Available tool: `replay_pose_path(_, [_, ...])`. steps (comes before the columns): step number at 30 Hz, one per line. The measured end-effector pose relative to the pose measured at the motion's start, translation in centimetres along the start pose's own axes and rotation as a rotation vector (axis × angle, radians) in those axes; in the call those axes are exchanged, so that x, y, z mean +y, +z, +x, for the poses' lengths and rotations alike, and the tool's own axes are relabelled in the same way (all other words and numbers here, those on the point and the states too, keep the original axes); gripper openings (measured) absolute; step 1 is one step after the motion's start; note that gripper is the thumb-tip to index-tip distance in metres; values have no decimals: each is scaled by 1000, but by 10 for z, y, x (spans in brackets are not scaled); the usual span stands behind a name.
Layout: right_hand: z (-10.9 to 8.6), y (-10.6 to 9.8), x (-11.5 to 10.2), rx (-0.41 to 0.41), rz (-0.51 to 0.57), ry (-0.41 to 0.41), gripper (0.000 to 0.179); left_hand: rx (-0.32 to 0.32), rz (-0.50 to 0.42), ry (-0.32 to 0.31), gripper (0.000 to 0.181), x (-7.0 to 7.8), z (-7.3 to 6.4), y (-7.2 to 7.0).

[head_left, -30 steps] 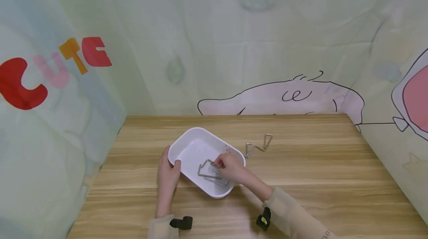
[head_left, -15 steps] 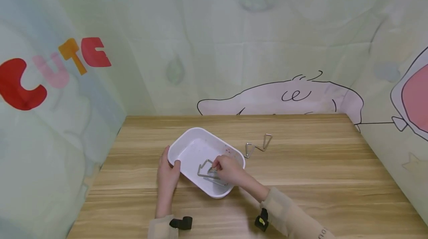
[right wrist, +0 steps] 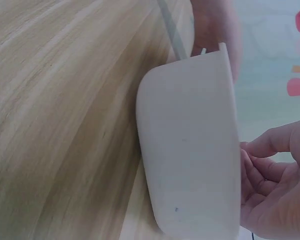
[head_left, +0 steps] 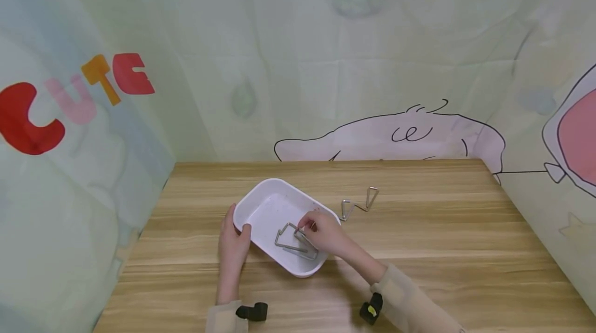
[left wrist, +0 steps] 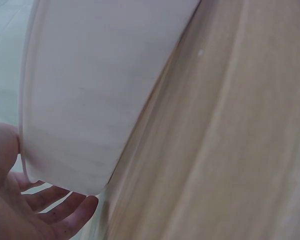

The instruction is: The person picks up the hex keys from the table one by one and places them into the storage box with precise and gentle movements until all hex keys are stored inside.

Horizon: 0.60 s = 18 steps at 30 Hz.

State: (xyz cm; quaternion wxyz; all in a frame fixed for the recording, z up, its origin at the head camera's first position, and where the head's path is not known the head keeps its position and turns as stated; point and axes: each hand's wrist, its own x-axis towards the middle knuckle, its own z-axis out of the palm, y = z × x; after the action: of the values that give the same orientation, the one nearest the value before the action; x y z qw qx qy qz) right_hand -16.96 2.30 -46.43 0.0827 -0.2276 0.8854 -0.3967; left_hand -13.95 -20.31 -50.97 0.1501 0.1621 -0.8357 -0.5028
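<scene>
Head view: the left hand (head_left: 233,242) grips the rim of the white oval plastic tub (head_left: 261,208) on the wooden tabletop (head_left: 419,250), thumb hooked inside; the right hand (head_left: 326,233) pinches a bent grey wire piece (head_left: 291,240) lying in it. A tug could tip the light tub; a second wire piece (head_left: 358,203) sits beside

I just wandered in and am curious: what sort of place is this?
Probably a small makeshift recording booth, not a home. A wooden table is walled on three sides by a cartoon-printed cloth backdrop, and the person wears black wrist straps while handling a metal wire piece in a white tray.
</scene>
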Motion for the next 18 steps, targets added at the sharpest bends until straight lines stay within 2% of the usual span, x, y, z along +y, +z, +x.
replay_pose_path(5, [-4,-8,0,60,33,-16,14,-5,4,-3,63,-1,0,-1])
replay_pose_path(11, [-10,-16,0,67,119,6,14,-13,3,-4,63,0,1,-1])
replay_pose_path(18, [-15,-22,3,101,164,-15,14,-9,9,-3,63,1,1,0])
